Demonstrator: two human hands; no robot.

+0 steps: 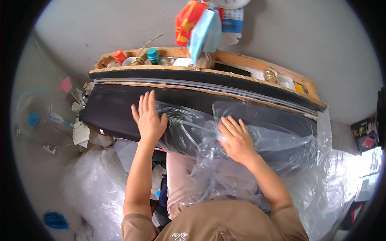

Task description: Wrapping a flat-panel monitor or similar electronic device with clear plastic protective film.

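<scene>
In front of me lies a long black padded surface (110, 102). Clear plastic sheeting (281, 136) covers its middle and right part and hangs down over my lap. My left hand (149, 120) rests on the bare black surface beside the sheeting's left edge, its fingers stretched out. On the plastic, near the middle, my right hand (237, 138) lies flat with the fingers spread. Neither hand grips anything. Under the right palm the sheeting is creased and bunched.
Behind the surface runs a wooden shelf (169, 51) with a teal-capped bottle (153, 56) and small items. Face masks (206, 32) and a red bag (188, 24) hang above it. A fan (34, 118) stands at left. Bunched clear plastic (94, 180) lies at lower left.
</scene>
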